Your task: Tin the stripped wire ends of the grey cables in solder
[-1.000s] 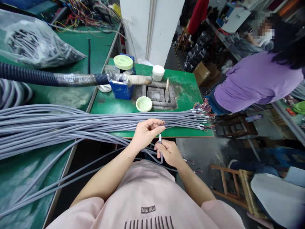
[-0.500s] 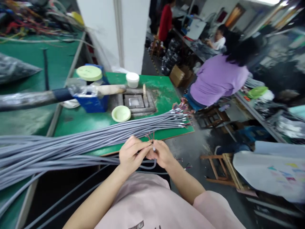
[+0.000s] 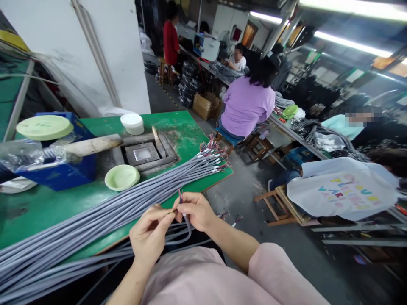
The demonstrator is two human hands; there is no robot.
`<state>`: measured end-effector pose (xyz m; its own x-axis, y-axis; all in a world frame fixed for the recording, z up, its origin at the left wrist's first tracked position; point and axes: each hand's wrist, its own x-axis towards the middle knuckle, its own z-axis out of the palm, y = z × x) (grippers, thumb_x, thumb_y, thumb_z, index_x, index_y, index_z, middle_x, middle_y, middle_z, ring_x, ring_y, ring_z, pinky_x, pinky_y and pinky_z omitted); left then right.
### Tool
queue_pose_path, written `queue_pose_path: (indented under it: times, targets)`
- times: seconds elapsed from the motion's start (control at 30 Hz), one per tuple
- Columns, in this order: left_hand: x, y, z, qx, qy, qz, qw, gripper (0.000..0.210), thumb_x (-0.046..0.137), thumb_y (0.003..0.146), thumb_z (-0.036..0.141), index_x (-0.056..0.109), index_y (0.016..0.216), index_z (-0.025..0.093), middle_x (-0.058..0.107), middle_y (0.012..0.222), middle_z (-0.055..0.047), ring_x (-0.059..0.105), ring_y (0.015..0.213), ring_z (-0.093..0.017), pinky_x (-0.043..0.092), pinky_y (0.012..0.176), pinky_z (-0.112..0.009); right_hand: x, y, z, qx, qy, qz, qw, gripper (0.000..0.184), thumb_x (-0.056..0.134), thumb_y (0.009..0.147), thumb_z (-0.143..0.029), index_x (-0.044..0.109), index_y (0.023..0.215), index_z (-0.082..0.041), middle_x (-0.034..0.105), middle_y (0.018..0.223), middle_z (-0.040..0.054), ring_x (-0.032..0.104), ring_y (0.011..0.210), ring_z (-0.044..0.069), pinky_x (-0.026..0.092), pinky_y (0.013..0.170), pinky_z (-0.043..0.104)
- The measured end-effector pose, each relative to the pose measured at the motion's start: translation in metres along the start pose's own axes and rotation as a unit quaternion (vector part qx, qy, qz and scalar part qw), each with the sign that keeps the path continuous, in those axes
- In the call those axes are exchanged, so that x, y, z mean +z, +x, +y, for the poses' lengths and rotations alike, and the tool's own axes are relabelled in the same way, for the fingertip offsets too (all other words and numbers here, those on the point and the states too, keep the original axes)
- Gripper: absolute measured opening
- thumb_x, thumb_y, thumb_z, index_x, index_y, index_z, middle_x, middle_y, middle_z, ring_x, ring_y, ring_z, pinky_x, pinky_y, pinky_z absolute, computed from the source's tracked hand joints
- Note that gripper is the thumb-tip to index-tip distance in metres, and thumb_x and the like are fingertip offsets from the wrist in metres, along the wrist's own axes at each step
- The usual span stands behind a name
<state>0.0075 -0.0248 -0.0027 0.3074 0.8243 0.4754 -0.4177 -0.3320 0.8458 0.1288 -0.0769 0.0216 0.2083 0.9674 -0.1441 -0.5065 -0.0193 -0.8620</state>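
Over the table's front edge, my right hand (image 3: 195, 212) is closed round the end of a grey cable (image 3: 187, 224). Thin red and blue wires (image 3: 180, 195) stick up out of that end, above my fingers. My left hand (image 3: 151, 231) is closed in a pinch, its fingertips nearly meeting those of my right. Between them shows a small dark strand, which looks like one wire of the cable. Just beyond both hands, a thick bundle of grey cables (image 3: 127, 207) lies across the green table (image 3: 92, 123), its stripped, coloured ends at the right.
Behind the bundle are a pale green bowl (image 3: 122, 178), a soot-marked square heater pot (image 3: 142, 153), a white tub (image 3: 132, 123) and a blue box (image 3: 68, 176) under a round lid (image 3: 44, 127). A person in purple (image 3: 248, 106) sits beyond; a wooden stool (image 3: 282, 205) stands right.
The view has swung right, so the table and pot sit further left. My fingertips still meet at the cable end; its wires now point upward beside my right thumb.
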Motion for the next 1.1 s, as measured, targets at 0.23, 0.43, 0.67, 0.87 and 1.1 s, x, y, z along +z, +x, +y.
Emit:
queue_pose_path:
  times: [0.23, 0.43, 0.67, 0.87, 1.1]
  targets:
    - [0.0, 0.005, -0.001, -0.158, -0.107, 0.115, 0.975, 0.016, 0.08, 0.065, 0.027, 0.066, 0.064, 0.018, 0.06, 0.061, 0.002, 0.054, 0.055, -0.008, 0.045, 0.051, -0.019, 0.004, 0.004, -0.01, -0.104, -0.261, -0.027, 0.959, 0.021, 0.063, 0.078, -0.039, 0.061, 0.077, -0.018, 0.057, 0.068, -0.002, 0.051, 0.057, 0.009, 0.043, 0.055, 0.023]
    - [-0.028, 0.01, -0.002, -0.113, 0.088, 0.119, 0.982, 0.017, 0.074, 0.073, 0.03, 0.07, 0.086, 0.019, 0.061, 0.064, 0.002, 0.053, 0.056, -0.009, 0.045, 0.055, -0.022, 0.016, 0.034, -0.036, -0.235, -0.451, -0.062, 0.859, 0.018, 0.054, 0.086, -0.034, 0.06, 0.079, -0.018, 0.058, 0.075, -0.0001, 0.05, 0.069, 0.011, 0.041, 0.067, 0.024]
    - [-0.072, 0.013, -0.012, 0.074, 0.459, 0.047, 0.884, 0.011, 0.06, 0.086, 0.025, 0.066, 0.094, 0.019, 0.069, 0.079, -0.002, 0.059, 0.076, -0.016, 0.044, 0.074, -0.032, 0.042, 0.119, -0.059, -0.181, -0.602, -0.1, 0.771, 0.02, 0.054, 0.082, -0.028, 0.057, 0.067, -0.016, 0.049, 0.06, -0.0036, 0.044, 0.06, 0.011, 0.031, 0.059, 0.024]
    - [-0.077, 0.008, -0.022, 0.116, 0.523, -0.008, 0.844, 0.009, 0.058, 0.087, 0.021, 0.066, 0.09, 0.021, 0.071, 0.08, -0.002, 0.059, 0.079, -0.017, 0.038, 0.079, -0.035, 0.084, 0.165, -0.042, -0.102, -0.786, -0.167, 0.587, 0.019, 0.052, 0.083, -0.024, 0.068, 0.078, -0.016, 0.068, 0.077, 0.0036, 0.058, 0.074, 0.015, 0.034, 0.064, 0.024]
    - [-0.078, 0.008, -0.02, 0.129, 0.503, -0.006, 0.855, 0.009, 0.056, 0.088, 0.02, 0.065, 0.089, 0.021, 0.071, 0.079, -0.001, 0.058, 0.078, -0.015, 0.037, 0.08, -0.034, 0.108, 0.181, -0.022, -0.038, -0.864, -0.197, 0.462, 0.028, 0.05, 0.085, -0.025, 0.069, 0.103, -0.015, 0.072, 0.108, 0.0144, 0.065, 0.101, 0.024, 0.044, 0.081, 0.028]
